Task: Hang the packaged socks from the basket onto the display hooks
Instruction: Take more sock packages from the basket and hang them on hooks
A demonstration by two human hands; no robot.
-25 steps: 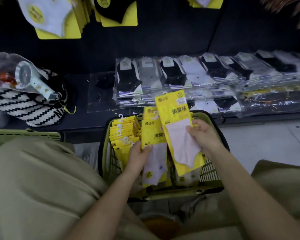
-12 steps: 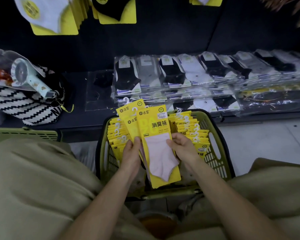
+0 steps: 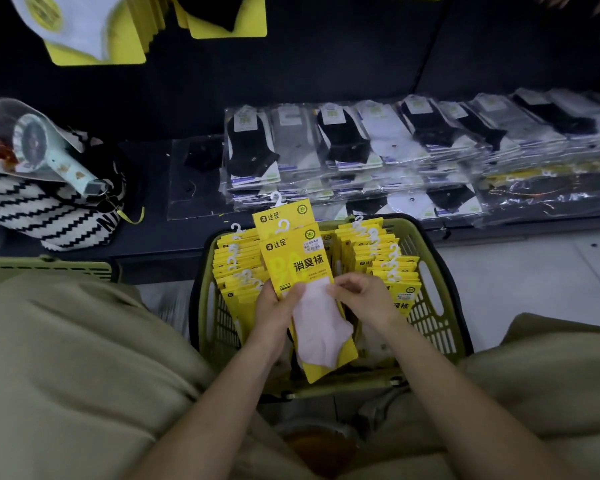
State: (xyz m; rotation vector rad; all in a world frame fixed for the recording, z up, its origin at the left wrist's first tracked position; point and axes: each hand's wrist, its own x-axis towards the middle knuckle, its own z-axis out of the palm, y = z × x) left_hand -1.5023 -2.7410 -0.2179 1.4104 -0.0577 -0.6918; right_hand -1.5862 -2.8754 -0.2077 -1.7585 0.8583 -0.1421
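A green plastic basket (image 3: 430, 306) stands on the floor between my knees, filled with rows of yellow sock packs (image 3: 381, 251) that have white hooks. Over its middle I hold two stacked yellow packs (image 3: 302, 268), the front one showing a pale pink sock. My left hand (image 3: 274, 310) grips their left edge with the thumb on the front. My right hand (image 3: 361, 296) pinches the front pack at its right edge. Yellow sock packs (image 3: 94, 32) hang on the dark display wall at the top left.
Clear-wrapped black, grey and white socks (image 3: 378, 140) lie in rows on a low dark shelf behind the basket. A zigzag black-and-white bag (image 3: 49, 209) with a small handheld fan (image 3: 49, 150) sits at left. A second green basket (image 3: 45, 268) shows by my left knee.
The pack in my right hand has come left and down onto the pack in my left hand. Both hands now hold the stack together, nearer my body.
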